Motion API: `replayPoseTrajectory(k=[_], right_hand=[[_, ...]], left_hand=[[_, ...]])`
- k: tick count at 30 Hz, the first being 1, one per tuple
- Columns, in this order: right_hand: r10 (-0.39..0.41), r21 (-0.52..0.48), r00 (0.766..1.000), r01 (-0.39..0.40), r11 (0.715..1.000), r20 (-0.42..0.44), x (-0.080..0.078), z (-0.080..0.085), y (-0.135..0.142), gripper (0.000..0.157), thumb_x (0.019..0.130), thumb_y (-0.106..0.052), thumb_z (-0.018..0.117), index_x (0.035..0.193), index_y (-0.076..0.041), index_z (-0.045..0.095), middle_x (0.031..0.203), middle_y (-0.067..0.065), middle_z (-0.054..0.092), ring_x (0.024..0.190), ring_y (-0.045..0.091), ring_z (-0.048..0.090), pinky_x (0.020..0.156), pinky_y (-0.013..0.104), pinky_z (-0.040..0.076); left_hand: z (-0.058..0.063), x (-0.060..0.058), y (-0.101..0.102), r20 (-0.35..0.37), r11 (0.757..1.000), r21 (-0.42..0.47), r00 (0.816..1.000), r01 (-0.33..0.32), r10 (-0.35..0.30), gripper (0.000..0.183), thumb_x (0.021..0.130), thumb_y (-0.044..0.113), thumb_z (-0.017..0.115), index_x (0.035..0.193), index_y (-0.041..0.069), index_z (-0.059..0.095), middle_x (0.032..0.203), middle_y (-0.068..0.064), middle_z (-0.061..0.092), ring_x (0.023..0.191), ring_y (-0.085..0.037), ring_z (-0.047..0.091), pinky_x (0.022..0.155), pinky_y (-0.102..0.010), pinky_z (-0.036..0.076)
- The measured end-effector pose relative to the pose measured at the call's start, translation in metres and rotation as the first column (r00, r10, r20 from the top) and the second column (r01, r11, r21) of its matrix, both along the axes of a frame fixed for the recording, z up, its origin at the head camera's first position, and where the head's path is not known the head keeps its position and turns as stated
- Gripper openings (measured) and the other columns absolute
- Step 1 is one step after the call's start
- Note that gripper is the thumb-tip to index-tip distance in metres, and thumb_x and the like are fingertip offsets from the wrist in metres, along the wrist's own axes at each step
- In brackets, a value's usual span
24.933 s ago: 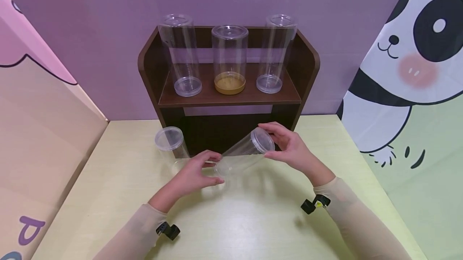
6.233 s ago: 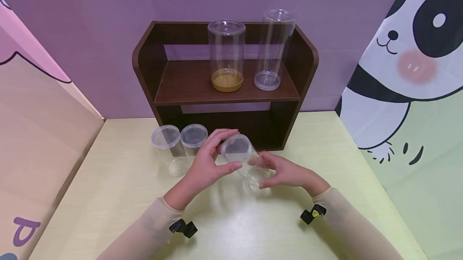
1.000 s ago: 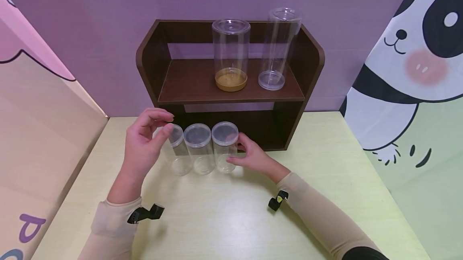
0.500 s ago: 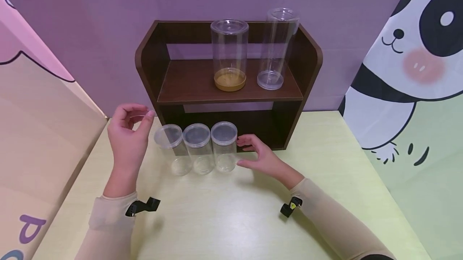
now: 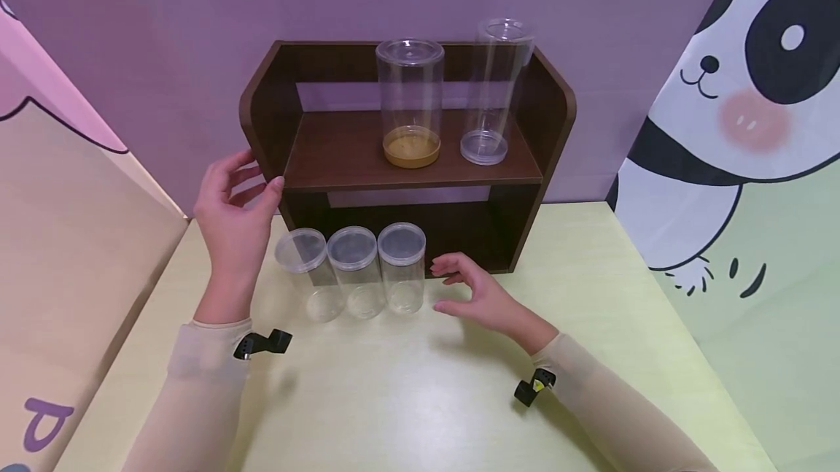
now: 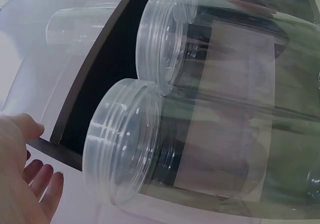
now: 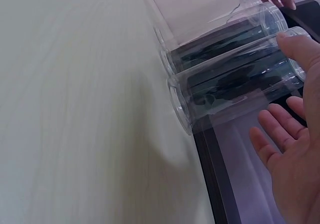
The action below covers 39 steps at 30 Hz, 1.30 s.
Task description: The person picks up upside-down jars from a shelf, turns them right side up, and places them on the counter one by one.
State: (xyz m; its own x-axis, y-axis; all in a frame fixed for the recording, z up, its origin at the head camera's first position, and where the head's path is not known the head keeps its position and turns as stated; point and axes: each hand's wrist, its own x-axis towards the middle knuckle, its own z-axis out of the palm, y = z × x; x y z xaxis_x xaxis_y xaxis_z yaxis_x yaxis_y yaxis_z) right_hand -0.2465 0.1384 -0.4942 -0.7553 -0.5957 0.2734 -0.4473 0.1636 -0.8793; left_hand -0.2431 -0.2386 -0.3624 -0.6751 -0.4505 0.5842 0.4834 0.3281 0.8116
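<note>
My left hand [image 5: 232, 231] is at the left side panel of a dark brown shelf [image 5: 335, 147], thumb near its front edge and fingers loosely bent along the outside. The left wrist view shows the panel's edge close to the thumb; firm contact is unclear. My right hand [image 5: 482, 297], fingers spread and holding nothing, lies just right of a row of clear lidded jars: a left jar [image 5: 302, 253], a middle jar [image 5: 353, 249] and a right jar [image 5: 402, 246]. All three stand upright on the table, close together before the shelf's lower compartment.
On the upper shelf board stand a wide clear container [image 5: 410, 85] with a tan base and a narrower tall clear container [image 5: 495, 85]. The pale table [image 5: 394, 399] reaches toward me. A purple backdrop [image 5: 164, 34] hangs behind the shelf.
The upper board's left container is gone from its spot since the oldest frame; three jars now form a row. Lately my right hand let go of the right jar; my left hand rose to the shelf.
</note>
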Motion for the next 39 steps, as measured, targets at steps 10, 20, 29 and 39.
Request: replayPoseTrajectory(k=[10, 20, 29, 39], right_hand=[[-0.011, 0.021, 1.000, 0.011, 1.000, 0.024, 0.005, 0.003, 0.000, 0.067, 0.092, -0.001, 0.088, 0.149, 0.002, 0.052, 0.149, 0.018, 0.062, 0.139, 0.030, 0.060, 0.114, 0.040, 0.055], [-0.011, -0.042, 0.999, 0.008, 0.999, -0.053, 0.006, 0.011, 0.003, 0.062, 0.091, 0.004, 0.087, 0.145, 0.003, 0.055, 0.145, 0.027, 0.062, 0.134, 0.035, 0.063, 0.110, 0.043, 0.057], [-0.039, -0.066, 0.996, 0.034, 0.997, -0.077, 0.002, 0.032, 0.008, 0.061, 0.093, 0.005, 0.085, 0.146, 0.001, 0.056, 0.145, 0.029, 0.061, 0.134, 0.035, 0.063, 0.112, 0.045, 0.056], [-0.166, -0.148, 0.957, 0.134, 0.980, -0.237, -0.001, 0.081, 0.001, 0.049, 0.094, 0.005, 0.084, 0.138, -0.001, 0.063, 0.131, 0.009, 0.070, 0.120, 0.030, 0.068, 0.102, 0.035, 0.059]], left_hand=[[-0.003, 0.001, 0.002, 0.023, 0.997, -0.024, 0.997, -0.067, 0.067, 0.037, 0.095, 0.010, 0.088, 0.131, 0.013, 0.082, 0.120, -0.001, 0.078, 0.104, -0.008, 0.076, 0.089, -0.018, 0.062], [-0.001, 0.001, 0.004, 0.013, 0.998, -0.012, 0.998, -0.065, 0.065, 0.034, 0.094, 0.009, 0.088, 0.127, 0.013, 0.084, 0.113, 0.002, 0.078, 0.103, -0.007, 0.076, 0.084, -0.016, 0.062], [-0.003, 0.001, 0.001, 0.018, 0.998, -0.016, 0.997, -0.069, 0.069, 0.034, 0.094, 0.010, 0.088, 0.127, 0.014, 0.084, 0.113, 0.003, 0.078, 0.103, -0.007, 0.076, 0.083, -0.015, 0.062], [-0.003, 0.000, 0.001, 0.010, 0.996, -0.052, 0.997, -0.072, 0.073, 0.033, 0.095, 0.010, 0.088, 0.128, 0.013, 0.084, 0.111, 0.006, 0.076, 0.103, -0.005, 0.075, 0.083, -0.014, 0.061]])
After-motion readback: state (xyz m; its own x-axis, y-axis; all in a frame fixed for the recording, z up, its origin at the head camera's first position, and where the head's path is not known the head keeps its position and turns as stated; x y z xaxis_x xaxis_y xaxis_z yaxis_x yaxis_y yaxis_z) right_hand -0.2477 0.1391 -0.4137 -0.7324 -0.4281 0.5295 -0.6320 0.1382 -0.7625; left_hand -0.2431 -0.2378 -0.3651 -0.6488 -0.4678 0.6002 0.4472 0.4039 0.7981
